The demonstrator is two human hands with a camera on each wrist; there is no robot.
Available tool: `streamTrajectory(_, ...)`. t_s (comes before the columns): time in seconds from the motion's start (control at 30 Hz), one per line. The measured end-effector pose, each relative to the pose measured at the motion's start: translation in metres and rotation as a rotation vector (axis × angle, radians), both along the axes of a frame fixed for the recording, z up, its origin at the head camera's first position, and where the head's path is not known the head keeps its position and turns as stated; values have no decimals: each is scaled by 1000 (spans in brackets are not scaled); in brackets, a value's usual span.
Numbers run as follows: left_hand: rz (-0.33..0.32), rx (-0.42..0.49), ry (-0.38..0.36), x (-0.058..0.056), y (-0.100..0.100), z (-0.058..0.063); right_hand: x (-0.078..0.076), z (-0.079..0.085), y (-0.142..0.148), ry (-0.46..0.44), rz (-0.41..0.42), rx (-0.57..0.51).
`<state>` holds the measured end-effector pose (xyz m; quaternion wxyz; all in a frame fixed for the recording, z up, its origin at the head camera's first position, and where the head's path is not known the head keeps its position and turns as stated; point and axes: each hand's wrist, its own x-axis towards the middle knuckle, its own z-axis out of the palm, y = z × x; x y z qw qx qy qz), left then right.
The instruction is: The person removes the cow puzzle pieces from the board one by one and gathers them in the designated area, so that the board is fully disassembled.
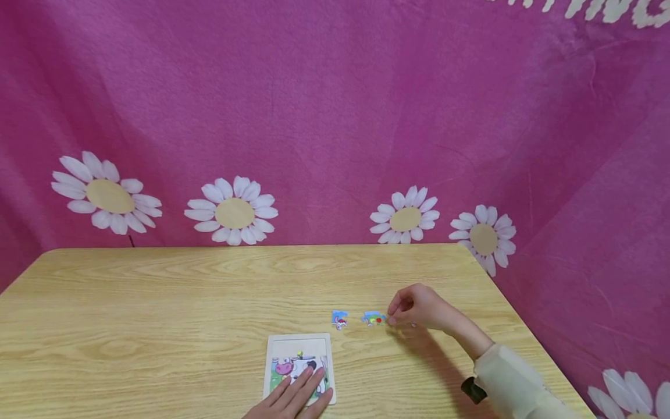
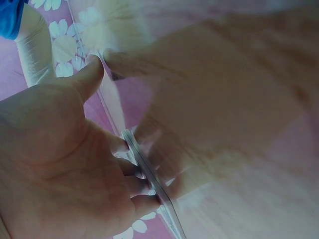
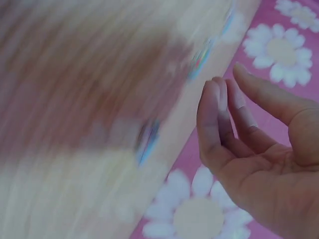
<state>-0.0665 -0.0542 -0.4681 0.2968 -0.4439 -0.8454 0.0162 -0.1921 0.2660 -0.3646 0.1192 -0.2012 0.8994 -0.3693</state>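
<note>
In the head view a square puzzle tray lies on the table near me, its lower part filled with pieces that form a cow picture. My left hand rests on that picture with straight fingers; the left wrist view shows them at the edge of the thin tray. My right hand is above the table, fingers bent, nothing visible between thumb and fingertips. Beside it lie a green-and-blue puzzle piece and a blue one. Another piece is mostly hidden by the right hand.
The wooden table reaches back to a pink cloth printed with white daisies. Its right edge slants past my right forearm. The right wrist view is blurred over the tabletop.
</note>
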Motion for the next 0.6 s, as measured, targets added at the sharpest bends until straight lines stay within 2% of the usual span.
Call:
streamTrajectory(0.13, -5, -6, -41, 1, 1, 3, 8, -4, -24, -88, 76, -124)
streamTrajectory(0.23, -4, -12, -63, 2, 1, 4, 12, -6, -43, -167, 99, -187)
streamTrajectory(0.4, 3, -11, -13, 1, 1, 1, 16, -12, -75, -235, 141, -253)
streamTrajectory(0.6, 13, -13, 67, -1, 1, -3, 17, -18, -113, -260, 160, -272)
